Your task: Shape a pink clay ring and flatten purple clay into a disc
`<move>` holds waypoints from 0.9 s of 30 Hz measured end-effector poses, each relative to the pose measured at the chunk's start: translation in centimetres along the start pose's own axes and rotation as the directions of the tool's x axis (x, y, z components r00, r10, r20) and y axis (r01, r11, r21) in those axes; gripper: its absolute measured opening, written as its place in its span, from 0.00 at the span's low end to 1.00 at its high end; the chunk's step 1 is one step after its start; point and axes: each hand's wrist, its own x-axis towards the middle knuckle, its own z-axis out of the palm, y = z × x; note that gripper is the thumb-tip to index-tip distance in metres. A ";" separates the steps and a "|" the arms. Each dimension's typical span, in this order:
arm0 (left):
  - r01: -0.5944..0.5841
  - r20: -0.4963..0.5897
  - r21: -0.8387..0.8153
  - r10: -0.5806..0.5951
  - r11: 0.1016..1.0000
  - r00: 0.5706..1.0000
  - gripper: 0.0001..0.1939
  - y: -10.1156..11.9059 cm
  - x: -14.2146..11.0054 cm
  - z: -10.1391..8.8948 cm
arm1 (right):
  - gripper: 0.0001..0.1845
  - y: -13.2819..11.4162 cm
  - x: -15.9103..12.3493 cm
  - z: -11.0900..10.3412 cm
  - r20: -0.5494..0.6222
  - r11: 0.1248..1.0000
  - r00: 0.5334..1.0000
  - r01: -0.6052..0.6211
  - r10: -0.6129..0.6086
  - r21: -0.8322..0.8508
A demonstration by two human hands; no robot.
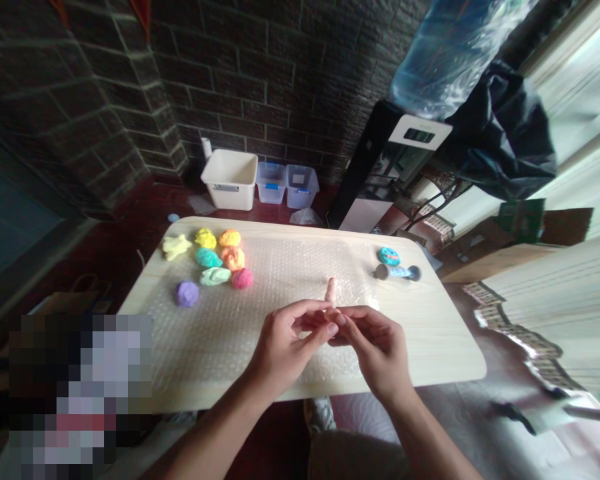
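Note:
My left hand (293,333) and my right hand (375,340) meet over the near middle of the table, fingers bent and fingertips pinched together. Between the fingertips shows a small pale pink piece of modelling clay (333,315), mostly covered by them. Just beyond, a pale pink clay roll (331,291) points away from me; whether it touches the fingers I cannot tell. Under the hands lies bubble wrap (280,293). To the left are several clay lumps, among them a purple one (187,294), a pink one (243,279), a teal one (209,258) and a yellow one (206,238).
On the right of the wooden table (445,340) are a blue dumbbell-shaped object (399,272) and a teal lump (389,256). Beyond the far edge stand a white basket (230,180), clear bins (271,183) and a water dispenser (395,160). A pixelated patch covers the lower left.

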 end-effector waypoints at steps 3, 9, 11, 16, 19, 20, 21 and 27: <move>0.027 0.006 -0.037 -0.027 0.999 1.000 0.12 0.0 0.2 0.1 | 0.13 0.2 0.2 -0.2 0.061 0.996 0.997 -0.061 0.057 0.067; 0.008 -0.051 -0.046 -0.011 0.999 0.999 0.09 0.3 0.3 0.1 | 0.08 0.3 0.2 -0.5 0.077 0.988 0.989 0.131 -0.125 -0.078; -0.010 -0.058 -0.005 0.010 1.000 0.998 0.09 0.4 0.2 -0.1 | 0.08 0.2 0.1 -0.4 0.088 0.978 0.983 0.169 -0.159 -0.124; -0.072 -0.038 0.151 0.079 0.986 0.996 0.09 0.5 0.1 -0.2 | 0.09 0.0 -0.1 -0.2 0.053 0.976 0.988 0.149 -0.143 -0.155; -0.115 -0.023 0.178 0.121 0.977 0.992 0.11 0.6 0.1 -0.1 | 0.11 -0.2 -0.1 -0.1 0.028 0.987 0.994 0.105 -0.103 -0.121; -0.122 -0.022 0.176 0.128 0.977 0.992 0.11 0.6 0.1 -0.1 | 0.12 -0.2 -0.1 -0.1 0.030 0.993 0.997 0.076 -0.073 -0.091; -0.125 -0.026 0.179 0.132 0.976 0.991 0.11 0.6 0.1 -0.1 | 0.13 -0.3 -0.1 -0.1 0.041 0.998 0.998 0.040 -0.037 -0.057; -0.125 -0.051 0.308 0.148 0.943 0.988 0.07 0.9 0.1 -0.7 | 0.16 -0.1 0.1 -0.1 0.123 0.996 0.989 -0.085 0.080 0.040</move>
